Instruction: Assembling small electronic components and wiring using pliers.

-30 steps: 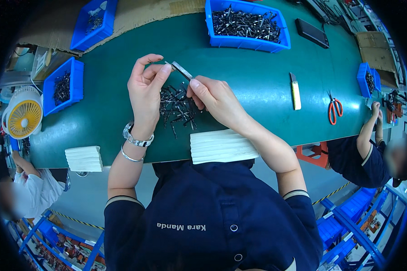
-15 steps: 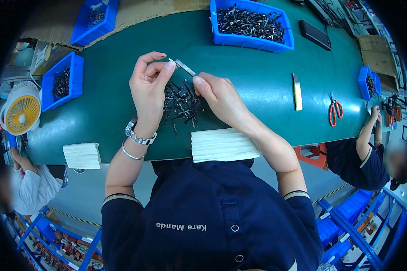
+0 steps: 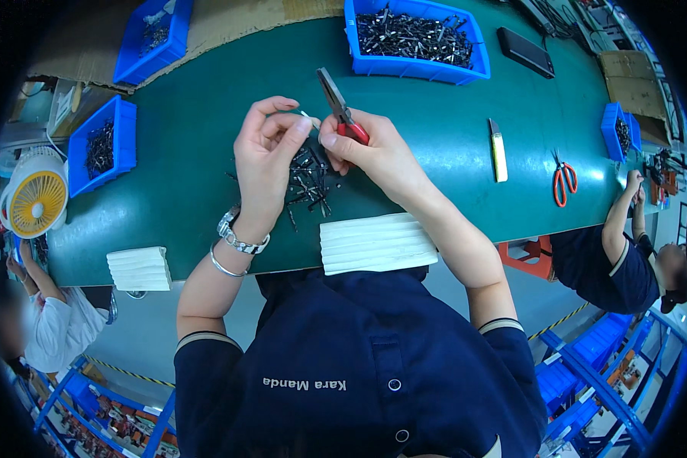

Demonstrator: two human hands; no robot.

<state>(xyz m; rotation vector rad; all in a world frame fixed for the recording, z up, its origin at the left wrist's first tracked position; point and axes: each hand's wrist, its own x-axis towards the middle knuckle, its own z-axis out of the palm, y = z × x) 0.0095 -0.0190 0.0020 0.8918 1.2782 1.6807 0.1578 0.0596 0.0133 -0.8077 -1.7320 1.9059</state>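
Observation:
My left hand (image 3: 267, 151) is closed in a pinch on a small, thin, pale-tipped part (image 3: 306, 115), too small to make out fully. Close beside it, my right hand (image 3: 383, 151) is wrapped round pliers (image 3: 333, 93) with red grips. Their metal jaws point up and away from me, clear of the small part. The right thumb and forefinger come close to the part's other end; whether they touch it I cannot tell. Below both hands lies a loose pile of small black parts (image 3: 309, 182), partly hidden by the left hand.
Blue bins (image 3: 427, 72) of small parts stand at the back and left of the green table (image 3: 221, 91). A utility knife (image 3: 498, 153) and red-handled scissors (image 3: 564, 183) lie to the right. White folded sheets (image 3: 378, 244) sit at the front edge. Two people work at the sides.
The pliers have swung from the left hand's fingertips to point upward, and their red grips now show. My hands have come closer together, the left one shifting slightly right.

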